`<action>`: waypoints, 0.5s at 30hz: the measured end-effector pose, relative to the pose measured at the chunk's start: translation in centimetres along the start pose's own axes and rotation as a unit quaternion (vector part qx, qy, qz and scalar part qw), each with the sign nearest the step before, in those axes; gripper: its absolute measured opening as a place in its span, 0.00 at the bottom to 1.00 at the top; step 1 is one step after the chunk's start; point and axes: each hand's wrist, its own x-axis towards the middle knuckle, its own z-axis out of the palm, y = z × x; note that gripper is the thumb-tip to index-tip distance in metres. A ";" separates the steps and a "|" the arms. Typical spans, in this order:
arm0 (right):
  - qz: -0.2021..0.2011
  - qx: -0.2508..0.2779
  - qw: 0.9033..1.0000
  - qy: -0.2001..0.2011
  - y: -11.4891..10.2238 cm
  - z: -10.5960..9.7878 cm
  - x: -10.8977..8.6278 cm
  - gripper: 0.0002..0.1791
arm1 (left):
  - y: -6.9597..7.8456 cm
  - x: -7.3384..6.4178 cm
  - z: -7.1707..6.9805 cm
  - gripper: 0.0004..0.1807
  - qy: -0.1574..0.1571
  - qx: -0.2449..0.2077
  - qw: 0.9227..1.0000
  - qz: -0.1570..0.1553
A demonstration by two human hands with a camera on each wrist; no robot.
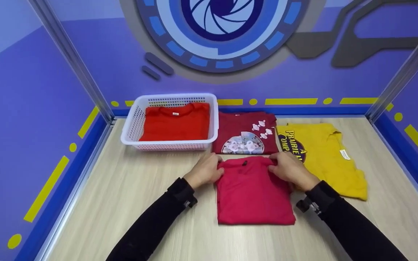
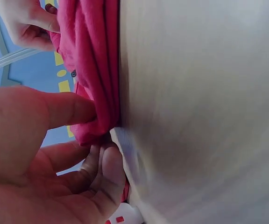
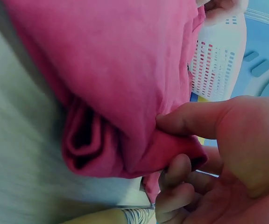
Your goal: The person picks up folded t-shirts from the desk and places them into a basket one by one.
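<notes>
A folded pinkish-red shirt (image 1: 254,195) lies on the table with its collar end away from me. My left hand (image 1: 206,168) pinches its far left corner; in the left wrist view the thumb (image 2: 71,109) presses on top and the fingers curl under the layered edge. At the far right corner my right hand (image 1: 290,168) pinches the cloth between thumb and fingers. The rolled layers of the shirt's side (image 3: 102,135) show in the right wrist view. A small dark button or tag sits at the collar.
A white basket (image 1: 131,127) holding a folded red shirt (image 1: 176,125) stands at the back left. Beside it lies a folded dark red shirt (image 1: 245,134) with a floral print. A yellow shirt (image 1: 328,159) with lettering spreads at the right. Purple walls enclose the table (image 1: 140,174).
</notes>
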 end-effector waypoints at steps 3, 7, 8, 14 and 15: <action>-0.011 0.012 1.000 -0.011 -0.3 0.0 0.0 0.25 | -0.3 -0.5 -0.4 0.14 0.002 0.008 1.000 0.011; -0.015 0.036 0.999 -0.033 -0.8 -0.5 0.0 0.27 | -0.6 -0.9 -1.1 0.12 0.006 0.000 1.000 0.006; -0.017 0.041 0.998 -0.036 -0.9 -0.8 0.0 0.27 | -0.7 -1.0 -1.4 0.13 0.010 -0.008 1.000 0.006; -0.043 0.068 0.996 -0.023 -2.4 -3.2 -0.2 0.22 | -0.7 -2.2 -3.8 0.20 0.042 -0.054 0.997 0.041; -0.045 0.071 0.996 -0.017 -2.8 -3.7 -0.4 0.21 | -0.6 -2.4 -4.4 0.22 0.047 -0.059 0.996 0.044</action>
